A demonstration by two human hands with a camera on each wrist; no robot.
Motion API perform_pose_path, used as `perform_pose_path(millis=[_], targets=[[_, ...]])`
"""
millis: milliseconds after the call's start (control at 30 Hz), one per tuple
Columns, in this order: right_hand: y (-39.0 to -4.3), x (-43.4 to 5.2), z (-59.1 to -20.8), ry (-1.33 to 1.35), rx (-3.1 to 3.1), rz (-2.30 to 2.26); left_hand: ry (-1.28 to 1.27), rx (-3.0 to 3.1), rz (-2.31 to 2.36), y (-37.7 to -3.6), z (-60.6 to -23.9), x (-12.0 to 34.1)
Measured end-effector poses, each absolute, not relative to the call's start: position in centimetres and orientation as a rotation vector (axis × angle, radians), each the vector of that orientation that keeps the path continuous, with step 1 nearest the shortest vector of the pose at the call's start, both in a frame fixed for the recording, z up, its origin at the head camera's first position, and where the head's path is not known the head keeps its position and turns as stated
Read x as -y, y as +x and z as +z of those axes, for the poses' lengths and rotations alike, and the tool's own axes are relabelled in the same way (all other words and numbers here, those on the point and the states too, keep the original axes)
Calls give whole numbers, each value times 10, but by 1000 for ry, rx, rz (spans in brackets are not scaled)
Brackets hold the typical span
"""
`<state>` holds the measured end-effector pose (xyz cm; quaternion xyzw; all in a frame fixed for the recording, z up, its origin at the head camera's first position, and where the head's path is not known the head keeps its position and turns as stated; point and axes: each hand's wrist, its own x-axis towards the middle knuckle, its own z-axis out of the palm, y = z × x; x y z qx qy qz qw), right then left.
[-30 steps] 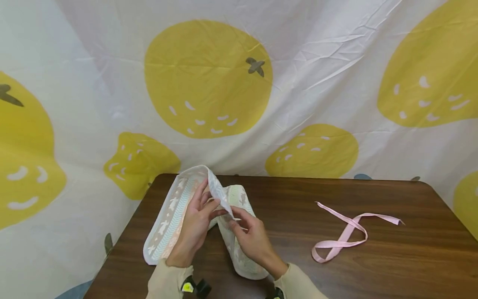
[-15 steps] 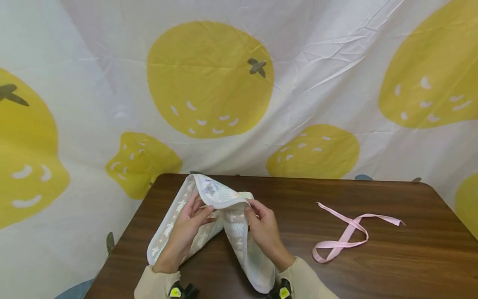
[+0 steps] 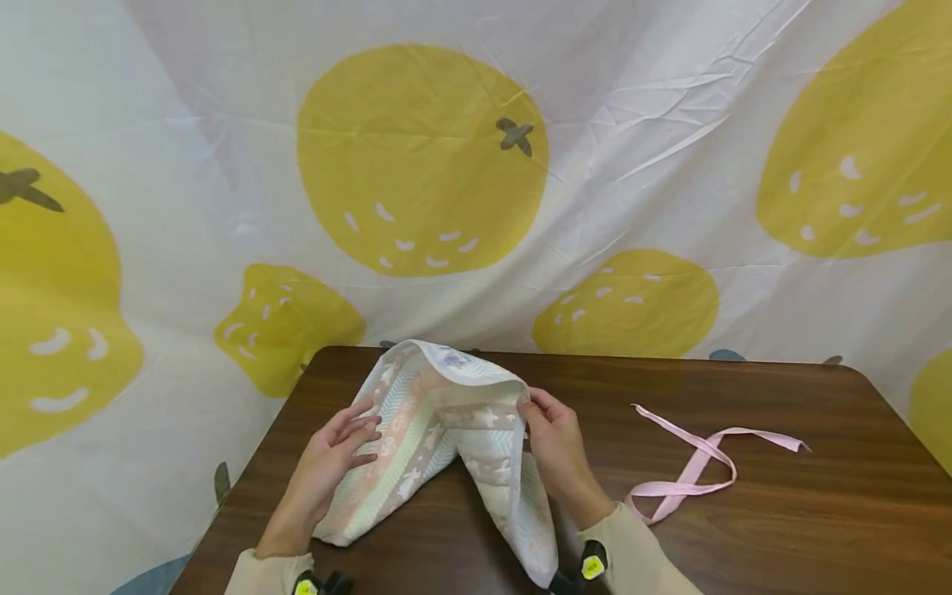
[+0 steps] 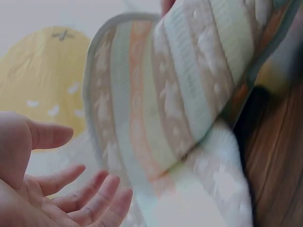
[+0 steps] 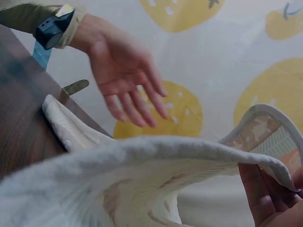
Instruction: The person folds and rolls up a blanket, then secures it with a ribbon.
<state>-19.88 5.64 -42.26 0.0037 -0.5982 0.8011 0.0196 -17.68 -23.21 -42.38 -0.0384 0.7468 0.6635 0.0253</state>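
Note:
A quilted cloth (image 3: 405, 413) with pastel stripes, pale animal shapes and a white bound edge is partly raised over the table, its far edge folded over. My right hand (image 3: 561, 450) pinches that edge at the upper right corner, thumb and fingers on the binding (image 5: 279, 172). Beside the cloth's left side, my left hand (image 3: 323, 463) has its fingers spread and holds nothing. The left wrist view shows that palm (image 4: 28, 189) facing the striped side (image 4: 189, 71). Two lower parts of the cloth hang or lie toward the front, with a gap between them.
A pink ribbon (image 3: 692, 475) lies loosely looped on the brown wooden table (image 3: 818, 529), right of the cloth. Behind the table's back edge hangs a white curtain (image 3: 595, 182) with yellow fruit prints. Both wrists wear small black devices (image 3: 593, 562).
My left hand has let go of the cloth's edge and moved left, toward me. My right hand has drawn the edge to the right, spreading the cloth and showing its striped side. The ribbon stays put.

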Motion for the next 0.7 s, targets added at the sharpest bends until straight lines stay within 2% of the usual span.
perform_pose_path(millis=[400,700], targets=[[-203,-81,-424,-62,1785,2508,-475,-2432,1871,-178,-446,279],[-207,-95,-427,-97,1736,2524,-490,-2455,1686,-177,-463,289]])
